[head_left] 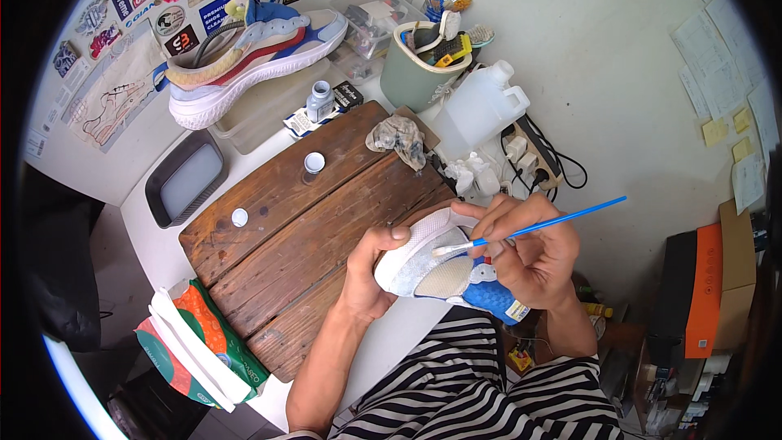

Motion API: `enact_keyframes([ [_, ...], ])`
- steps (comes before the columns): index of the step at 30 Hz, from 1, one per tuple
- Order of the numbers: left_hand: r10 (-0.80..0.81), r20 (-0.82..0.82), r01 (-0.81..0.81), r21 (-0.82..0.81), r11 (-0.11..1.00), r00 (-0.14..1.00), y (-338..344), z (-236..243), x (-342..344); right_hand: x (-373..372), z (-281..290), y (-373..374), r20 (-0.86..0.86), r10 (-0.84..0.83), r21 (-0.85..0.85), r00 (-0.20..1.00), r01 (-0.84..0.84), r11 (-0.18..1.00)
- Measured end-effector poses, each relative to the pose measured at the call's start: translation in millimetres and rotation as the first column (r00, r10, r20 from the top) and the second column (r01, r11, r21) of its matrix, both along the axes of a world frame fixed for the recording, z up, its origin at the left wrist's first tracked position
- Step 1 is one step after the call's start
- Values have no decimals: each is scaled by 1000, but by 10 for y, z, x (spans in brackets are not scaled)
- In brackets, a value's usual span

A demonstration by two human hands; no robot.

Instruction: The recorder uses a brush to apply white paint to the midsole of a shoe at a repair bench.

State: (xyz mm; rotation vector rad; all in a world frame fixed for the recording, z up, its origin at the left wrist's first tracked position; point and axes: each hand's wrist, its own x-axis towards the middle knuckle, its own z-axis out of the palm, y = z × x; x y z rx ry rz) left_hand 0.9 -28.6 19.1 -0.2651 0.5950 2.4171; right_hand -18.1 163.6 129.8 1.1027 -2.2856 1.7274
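Holding hand: the shoe (pixel 444 279) is grasped by the left hand (pixel 368 275), its thumb pressed on the white edge; the other fingers are mostly hidden beneath.
Brush hand: the blue brush (pixel 582 212) is pinched between thumb and fingers of the right hand (pixel 539 257); whether the shoe is also touched by a fingertip cannot be told.
Brush tip: seen against the pale side panel, with the handle slanted up to the right.
Shoe: held up in front of the body, tilted, near the right corner of the board (pixel 301 232), with blue parts turned toward the lap.
Board: laid on the white table (pixel 419 327); a small cup (pixel 314 164), a white disc (pixel 239 217) and, at its far right corner, a crumpled rag (pixel 397 138) are carried by it.
Far side: a bottle (pixel 320 103) is placed beyond the board, and a second shoe (pixel 252 65) is set above a clear tub (pixel 269 110).
Right of these: a green bucket (pixel 414 77) is filled with tools; a white jug (pixel 479 114) is placed nearby, beside a power strip (pixel 533 151).
Left edge: a dark-framed lamp (pixel 186 179) is placed beyond the board; a tissue pack (pixel 204 346) is seen nearer.
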Motion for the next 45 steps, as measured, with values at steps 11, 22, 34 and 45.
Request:
enact_keyframes([
  [11,-35,-88,37,30,999,996,-23,52,-9,14,130,-232,-97,68,59,993,-63,996],
  [22,-68,-74,69,6,998,995,-27,94,-17,-18,110,-69,-66,-34,53,997,38,998],
  [34,-23,-87,24,9,1000,996,11,62,-10,-48,104,-190,-70,5,64,998,0,998],
  [45,-51,-109,52,-1,999,993,-19,167,-25,-22,67,-115,-53,-121,-27,991,120,992],
])
